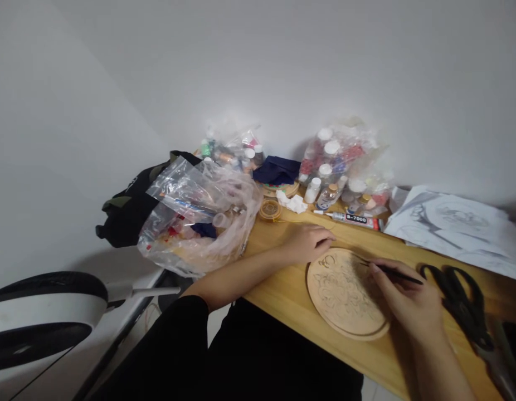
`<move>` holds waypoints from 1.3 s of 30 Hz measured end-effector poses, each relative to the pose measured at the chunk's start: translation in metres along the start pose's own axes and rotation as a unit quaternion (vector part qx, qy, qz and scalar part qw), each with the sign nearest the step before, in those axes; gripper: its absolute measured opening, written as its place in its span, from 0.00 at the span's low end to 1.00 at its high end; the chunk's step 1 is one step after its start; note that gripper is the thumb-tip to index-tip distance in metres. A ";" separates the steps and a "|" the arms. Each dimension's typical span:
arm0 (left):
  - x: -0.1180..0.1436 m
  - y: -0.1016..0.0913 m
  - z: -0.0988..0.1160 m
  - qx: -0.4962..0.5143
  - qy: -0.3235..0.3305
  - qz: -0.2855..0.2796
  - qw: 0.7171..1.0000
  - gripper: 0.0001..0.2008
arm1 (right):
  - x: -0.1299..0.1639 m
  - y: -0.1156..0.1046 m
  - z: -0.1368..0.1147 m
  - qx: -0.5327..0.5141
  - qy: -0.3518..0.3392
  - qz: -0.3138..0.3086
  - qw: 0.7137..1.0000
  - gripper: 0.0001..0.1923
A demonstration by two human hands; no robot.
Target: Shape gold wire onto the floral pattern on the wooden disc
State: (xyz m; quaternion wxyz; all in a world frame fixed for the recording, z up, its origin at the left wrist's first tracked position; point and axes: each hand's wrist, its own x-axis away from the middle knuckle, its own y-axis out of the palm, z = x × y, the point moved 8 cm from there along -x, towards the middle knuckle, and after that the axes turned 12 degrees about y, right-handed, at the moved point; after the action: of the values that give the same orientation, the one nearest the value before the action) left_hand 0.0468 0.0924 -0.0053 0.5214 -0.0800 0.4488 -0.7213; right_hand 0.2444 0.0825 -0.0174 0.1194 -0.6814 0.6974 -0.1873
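A round, pale wooden disc (345,301) with a line drawing on it lies on the table in front of me. A small gold outline (326,260) shows near its upper left edge. My left hand (310,243) rests at that edge with its fingers curled; what they hold, if anything, is hidden. Over the disc's right side, my right hand (408,298) grips slim black tweezers (398,274), their tips pointing left above the surface. Behind my left hand, a thin yellow wire (295,221) trails from a small round spool (270,209).
Black-handled scissors (462,301) lie at the right, below drawn paper sheets (450,217). A B-7000 glue tube (356,219), crumpled tissue (292,202) and small bottles (327,196) line the back. An open plastic bag (199,217) stands left, beside a black bag (132,206).
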 end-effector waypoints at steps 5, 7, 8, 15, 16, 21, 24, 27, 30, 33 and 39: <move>0.007 -0.013 0.031 0.003 0.096 -0.086 0.992 0.10 | 0.019 -0.026 -0.032 0.009 0.003 0.111 0.994 0.15; 0.010 -0.016 0.037 -0.052 0.150 -0.104 0.982 0.11 | 0.019 -0.023 -0.054 0.038 -0.060 0.088 0.994 0.12; 0.011 -0.016 0.037 -0.067 0.166 -0.103 0.978 0.11 | 0.018 -0.015 -0.064 0.061 -0.104 0.046 0.992 0.11; 0.022 -0.005 0.031 -0.085 0.223 -0.064 0.969 0.10 | 0.004 0.020 -0.046 0.058 -0.121 -0.078 0.988 0.07; 0.024 -0.005 0.030 -0.088 0.224 -0.065 0.968 0.10 | 0.003 0.022 -0.042 0.056 -0.112 -0.085 0.988 0.07; 0.027 -0.006 0.026 -0.113 0.234 -0.075 0.963 0.10 | 0.003 0.022 -0.039 0.076 -0.105 -0.107 0.986 0.06; 0.029 -0.006 0.028 -0.112 0.246 -0.091 0.959 0.12 | 0.003 0.024 -0.041 0.108 -0.118 -0.114 0.981 0.07; 0.032 -0.003 0.031 -0.128 0.265 -0.105 0.950 0.16 | 0.004 0.026 -0.040 0.125 -0.123 -0.118 0.977 0.06; 0.033 0.001 0.031 -0.133 0.265 -0.125 0.947 0.19 | 0.004 0.028 -0.041 0.122 -0.140 -0.122 0.975 0.06; 0.034 0.005 0.029 -0.115 0.253 -0.141 0.950 0.19 | 0.004 0.027 -0.043 0.125 -0.150 -0.121 0.973 0.04; 0.033 0.007 0.027 -0.129 0.251 -0.147 0.948 0.19 | 0.003 0.027 -0.042 0.131 -0.146 -0.126 0.972 0.04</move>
State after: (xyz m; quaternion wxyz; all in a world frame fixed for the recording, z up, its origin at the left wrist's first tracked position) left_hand 0.0524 0.0494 -0.0061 0.2654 -0.0282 0.6375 -0.7228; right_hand 0.2019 0.0834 0.0093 0.2840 -0.7620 0.5504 -0.1890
